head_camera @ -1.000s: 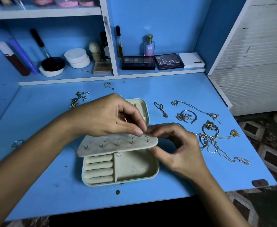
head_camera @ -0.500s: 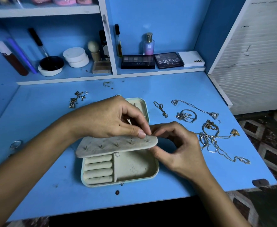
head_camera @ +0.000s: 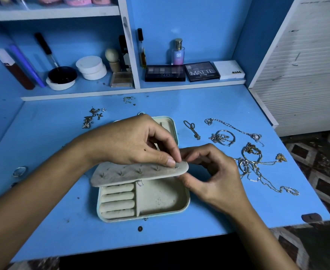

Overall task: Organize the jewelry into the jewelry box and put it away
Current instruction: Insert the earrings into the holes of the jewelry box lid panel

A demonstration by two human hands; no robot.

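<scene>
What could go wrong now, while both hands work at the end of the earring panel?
1. The left hand and right hand pinch something too small to see at the panel end; it may slip into the open box.
2. The chains lie tangled near the right wrist, which may drag them.

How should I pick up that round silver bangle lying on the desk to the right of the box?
Pinch the silver bangle by its thin rim on the far right side, coming straight down from above. It lies flat on the blue desk, so a grip from the side would probably slip. A chain is bunched at its left edge, so the right rim looks clearest.
</scene>
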